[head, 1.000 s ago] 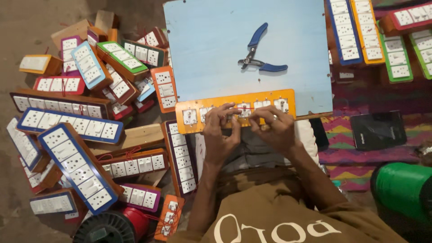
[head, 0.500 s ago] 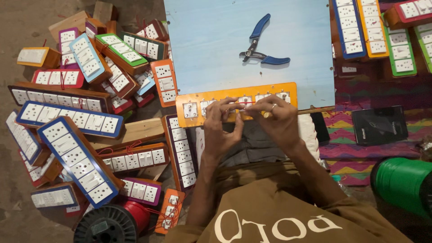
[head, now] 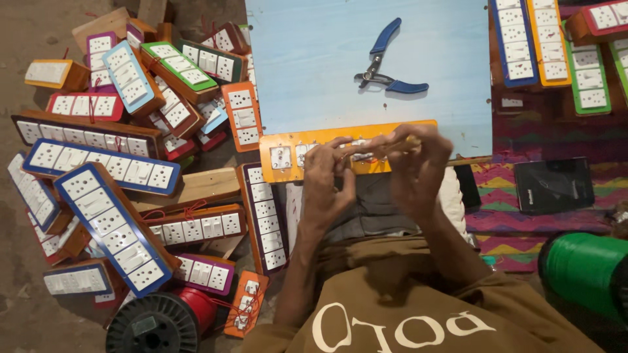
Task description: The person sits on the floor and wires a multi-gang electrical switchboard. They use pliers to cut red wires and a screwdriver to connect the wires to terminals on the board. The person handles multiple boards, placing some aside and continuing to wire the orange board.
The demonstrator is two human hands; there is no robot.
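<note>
Centred above the lap: a pale blue painted board [head: 314, 65], flat, matte, faintly streaked, top edge cut off by the frame. Left of that board, a loose heap of long wooden switch boxes [head: 98, 170] with coloured rims and white sockets, overlapping at all angles. Right of the board, more such strips [head: 543, 39] in blue, yellow and green, partly out of view. Below the board's right corner, a green spool [head: 582, 268], glossy, cut by the edge; near it a flat black case [head: 553, 186] on a zigzag-woven mat [head: 510, 216]. Along the board's near edge, an orange switch panel [head: 288, 157], long and rectangular. Left hand [head: 327, 180] curled over its middle, right hand [head: 415, 163] arched over its right part, fingertips of both pinching at the fittings. On the board's upper middle, blue-handled pliers [head: 386, 68], handles splayed.

Against half a second before: panel and hands in the same spot, pliers unmoved.

Fittings under the fingers hidden; exact grip hard to make out.
</note>
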